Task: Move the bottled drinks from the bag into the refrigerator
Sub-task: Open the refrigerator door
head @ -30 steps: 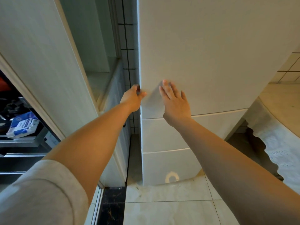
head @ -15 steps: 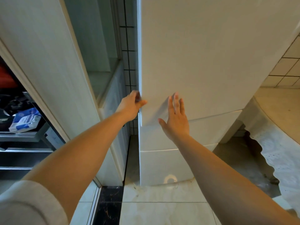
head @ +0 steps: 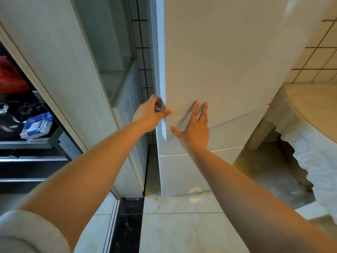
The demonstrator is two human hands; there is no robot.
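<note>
Where the smooth white refrigerator (head: 228,57) stands on glossy pale floor tiles (head: 182,234), its tall upper door (head: 218,70) is gripped at the lower left edge by the left hand (head: 150,114), fingers curled behind the edge, thumb in front. The right hand (head: 194,127) is laid flat on the door face, fingers straight and spread. Neither bottles nor bag are seen. A blurred blue-and-white pack (head: 36,126) is set on a dark shelf at left.
</note>
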